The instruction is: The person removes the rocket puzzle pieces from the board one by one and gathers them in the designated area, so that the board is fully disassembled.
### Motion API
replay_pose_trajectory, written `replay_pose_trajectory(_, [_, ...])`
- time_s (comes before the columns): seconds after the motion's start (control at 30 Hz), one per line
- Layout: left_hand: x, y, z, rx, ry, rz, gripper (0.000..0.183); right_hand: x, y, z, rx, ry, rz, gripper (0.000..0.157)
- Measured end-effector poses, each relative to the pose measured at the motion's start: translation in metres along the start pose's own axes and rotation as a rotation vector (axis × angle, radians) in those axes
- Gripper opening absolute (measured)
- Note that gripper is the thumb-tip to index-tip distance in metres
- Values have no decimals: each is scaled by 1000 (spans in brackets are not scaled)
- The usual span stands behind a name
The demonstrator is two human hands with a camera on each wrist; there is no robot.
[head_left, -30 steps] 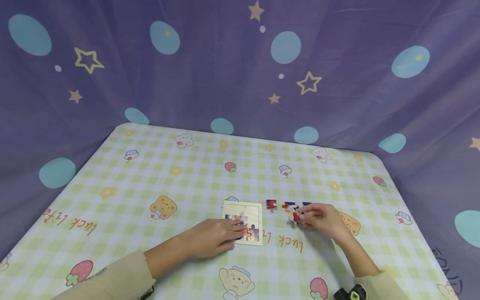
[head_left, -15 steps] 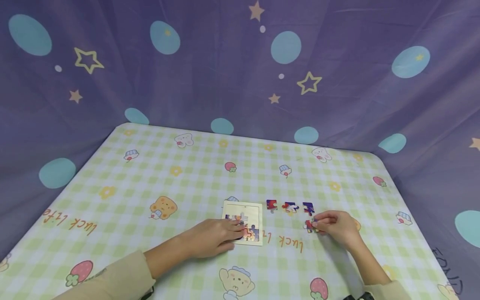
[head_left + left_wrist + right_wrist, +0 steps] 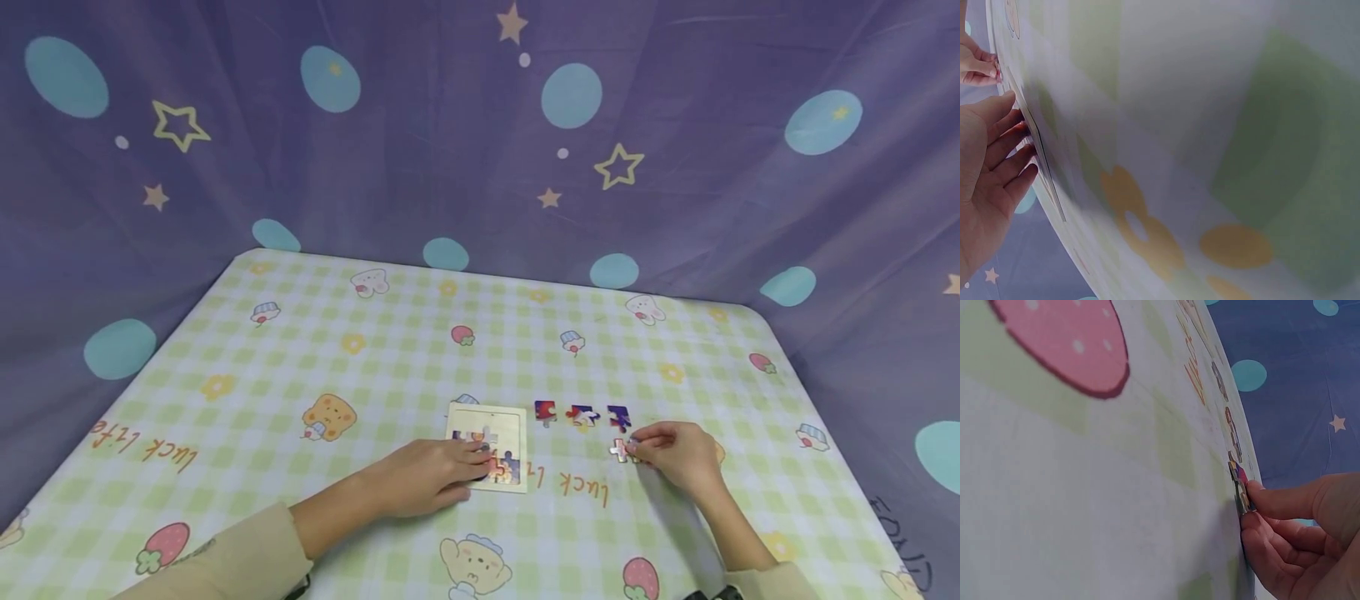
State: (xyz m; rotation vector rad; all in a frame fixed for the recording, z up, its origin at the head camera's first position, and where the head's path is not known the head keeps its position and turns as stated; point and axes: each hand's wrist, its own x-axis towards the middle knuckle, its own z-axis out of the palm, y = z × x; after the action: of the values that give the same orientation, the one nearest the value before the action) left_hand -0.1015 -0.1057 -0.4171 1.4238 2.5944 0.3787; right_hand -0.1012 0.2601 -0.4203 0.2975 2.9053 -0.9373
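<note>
Right hand (image 3: 675, 454), toward the worktop's (image 3: 405, 350) right edge, pinches a small multicoloured jigsaw piece (image 3: 619, 451); left hand (image 3: 426, 478) rests, fingers extended, on the cream square puzzle tray (image 3: 510, 427).

A pale, part-filled puzzle board (image 3: 513, 430) lies beside loose pieces (image 3: 583, 415).

A rounded-corner table (image 3: 405, 367) wears a cartoon-printed, green-and-white checked cover (image 3: 225, 467). On it lies a pale, flat, rectangular puzzle tray (image 3: 495, 409); to the tray's right, apart from one another, three small, multicoloured jigsaw pieces (image 3: 584, 414) lie in a row.
</note>
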Motion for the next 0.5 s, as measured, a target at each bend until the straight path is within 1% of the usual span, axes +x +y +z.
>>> replay_pose_trajectory(0.27, [0,0,1,2,6,-1,40,0,1,2,-8,16,-1,15])
replay_pose_trajectory(0.5, [0,1,1,8,28,27,40,0,1,4,-10,30,-26,15])
